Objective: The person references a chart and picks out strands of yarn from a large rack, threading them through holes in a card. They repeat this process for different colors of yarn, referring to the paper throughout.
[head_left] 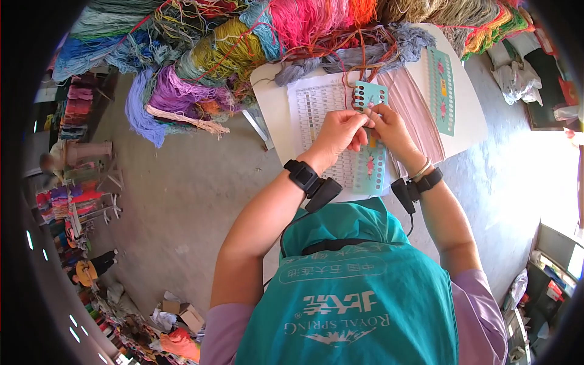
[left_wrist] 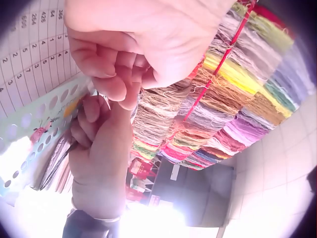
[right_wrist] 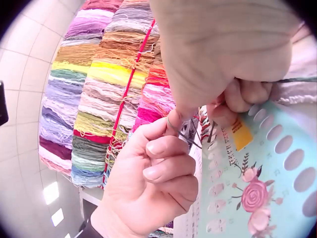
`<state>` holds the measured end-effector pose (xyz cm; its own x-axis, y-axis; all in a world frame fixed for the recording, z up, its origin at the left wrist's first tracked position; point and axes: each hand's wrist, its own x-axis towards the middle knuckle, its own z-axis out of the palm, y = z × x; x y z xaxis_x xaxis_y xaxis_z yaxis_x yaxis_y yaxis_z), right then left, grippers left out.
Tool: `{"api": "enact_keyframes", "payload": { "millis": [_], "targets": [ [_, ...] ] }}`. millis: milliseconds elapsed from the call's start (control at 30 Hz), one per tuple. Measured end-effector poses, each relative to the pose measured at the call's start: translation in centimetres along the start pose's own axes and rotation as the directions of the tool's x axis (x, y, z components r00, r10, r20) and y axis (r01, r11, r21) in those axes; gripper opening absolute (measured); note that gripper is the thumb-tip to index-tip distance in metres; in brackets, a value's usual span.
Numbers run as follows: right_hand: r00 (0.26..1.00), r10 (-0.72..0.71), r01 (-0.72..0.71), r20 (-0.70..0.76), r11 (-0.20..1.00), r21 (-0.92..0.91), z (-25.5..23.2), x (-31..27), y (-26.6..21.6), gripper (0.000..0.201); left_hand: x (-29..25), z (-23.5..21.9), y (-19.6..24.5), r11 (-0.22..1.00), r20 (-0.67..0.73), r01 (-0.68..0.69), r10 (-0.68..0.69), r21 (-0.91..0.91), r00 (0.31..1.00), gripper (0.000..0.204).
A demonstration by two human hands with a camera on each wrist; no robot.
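Observation:
Both hands meet over a mint-green thread card point(head_left: 368, 173) with rows of round holes and a printed rose. My left hand point(head_left: 336, 135) pinches a thin dark thread point(right_wrist: 190, 141) between thumb and forefinger; its other fingers curl toward the palm. Right beside it, my right hand point(head_left: 394, 132) has thumb and fingertips pinched together at the same thread. In the left wrist view, the fingertips of the left hand point(left_wrist: 148, 44) overlap those of the right hand point(left_wrist: 101, 153). Reddish threads point(head_left: 348, 85) run from the card's upper holes. The card lies over a printed number chart point(head_left: 304, 106).
A white board point(head_left: 267, 85) carries the chart, a bundle of pale pink threads point(head_left: 413, 109) and a second mint card point(head_left: 441, 91). Thick multicoloured skeins point(head_left: 225, 55) are heaped along its far side. A grey floor point(head_left: 182, 201) lies below, with cartons point(head_left: 185, 313) at the lower left.

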<state>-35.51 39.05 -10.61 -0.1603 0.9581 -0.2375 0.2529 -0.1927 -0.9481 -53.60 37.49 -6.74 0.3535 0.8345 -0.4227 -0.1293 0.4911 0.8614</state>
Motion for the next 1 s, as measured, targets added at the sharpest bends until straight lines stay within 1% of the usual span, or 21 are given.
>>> {"api": "enact_keyframes", "payload": {
  "millis": [33,67,133,167,233,267,333,367,433,467,500,533,567,600,633,667,700,800,867,933,1000],
  "targets": [
    [1.0,-0.015,0.015,-0.018,1.0,0.017,0.1,-0.4,-0.1,0.036,0.1,0.0,0.0,1.0,-0.003,0.022,-0.022,-0.015,1.0,0.026],
    [1.0,0.011,-0.01,-0.005,0.998,0.057,0.1,-0.5,-0.5,0.036,0.2,0.0,0.0,0.999,-0.005,0.044,-0.044,-0.03,0.999,0.026],
    [0.998,0.06,-0.063,0.023,0.989,0.136,-0.2,-0.7,-0.8,0.037,0.4,-0.1,-0.6,1.0,-0.07,0.018,-0.017,0.016,0.997,0.026],
    [0.998,0.054,-0.058,0.036,0.991,0.124,-0.4,-0.7,-0.9,0.036,0.6,0.0,-0.9,0.999,-0.101,0.006,-0.002,0.04,0.995,0.026],
    [0.997,0.041,-0.047,0.063,0.994,0.099,-0.8,-0.7,-1.0,0.035,0.6,0.4,-1.0,0.979,-0.071,-0.092,0.106,0.183,0.992,0.025],
    [0.997,0.016,-0.025,0.071,0.991,0.134,-0.7,-0.7,-1.0,0.034,0.6,0.6,-1.0,0.957,-0.05,-0.141,0.158,0.252,0.986,0.024],
    [0.997,-0.033,0.017,0.075,0.979,0.205,-0.4,-0.9,-0.8,0.034,1.1,0.0,-1.0,0.858,0.009,-0.176,0.196,0.483,0.98,0.022],
    [0.996,-0.038,0.022,0.079,0.979,0.204,-0.4,-1.0,-0.8,0.033,1.3,-0.2,-1.0,0.786,0.042,-0.194,0.21,0.587,0.977,0.021],
    [0.995,-0.049,0.031,0.088,0.979,0.2,-0.5,-1.1,-0.8,0.032,1.5,0.0,-1.3,0.563,0.077,-0.27,0.342,0.781,0.937,0.022],
    [0.994,-0.054,0.039,0.092,0.987,0.159,-0.6,-1.0,-0.6,0.032,1.6,0.0,-1.4,0.431,0.108,-0.291,0.401,0.854,0.91,0.023],
    [0.994,-0.059,0.047,0.096,0.992,0.117,-0.7,-0.9,-0.4,0.033,1.6,0.0,-1.5,0.651,0.045,-0.267,0.336,0.71,0.941,0.02],
    [0.993,-0.063,0.056,0.101,0.996,0.075,-0.7,-0.8,-0.3,0.033,1.7,0.0,-1.7,0.826,0.002,-0.22,0.256,0.518,0.967,0.017],
    [0.994,-0.055,0.052,0.091,0.998,0.039,-0.8,-0.8,-0.2,0.034,1.8,0.0,-1.8,0.944,-0.019,-0.152,0.165,0.292,0.986,0.013],
    [0.996,-0.047,0.047,0.081,0.999,0.004,-0.8,-0.9,-0.8,0.035,1.7,-0.5,-1.8,0.999,0.022,-0.023,0.022,0.023,0.999,0.012],
    [0.997,-0.039,0.042,0.071,0.999,-0.032,-0.8,-1.1,-1.3,0.037,1.4,-1.6,-1.6,0.963,0.1,0.126,-0.105,-0.238,0.989,0.01],
    [0.997,-0.035,0.04,0.075,0.997,-0.063,-0.8,-1.1,-1.5,0.037,1.1,-2.5,-1.4,0.838,0.207,0.28,-0.204,-0.468,0.957,0.009],
    [0.996,-0.03,0.037,0.08,0.995,-0.092,-0.8,-1.1,-1.6,0.038,0.4,-2.8,-1.0,0.808,0.193,0.301,-0.234,-0.507,0.953,0.008],
    [0.996,0.002,0.013,0.085,0.983,-0.183,-0.5,-1.3,-2.4,0.036,-1.7,-6.5,1.3,0.818,0.25,0.254,-0.14,-0.516,0.958,0.013],
    [0.997,0.016,0.002,0.08,0.975,-0.221,-0.5,-1.3,-2.5,0.034,-3.1,-10.3,3.6,0.829,0.236,0.178,-0.058,-0.529,0.97,0.023],
    [0.997,0.015,0.002,0.071,0.972,-0.236,-0.7,-1.3,-2.2,0.033,-4.9,-15.0,6.1,0.886,0.127,0.029,0.034,-0.463,0.991,0.03],
    [0.997,0.029,-0.011,0.066,0.968,-0.252,-0.8,-1.3,-2.4,0.033,-6.9,-18.8,7.8,0.899,0.043,-0.022,0.045,-0.438,0.998,0.027]
  ]
}}
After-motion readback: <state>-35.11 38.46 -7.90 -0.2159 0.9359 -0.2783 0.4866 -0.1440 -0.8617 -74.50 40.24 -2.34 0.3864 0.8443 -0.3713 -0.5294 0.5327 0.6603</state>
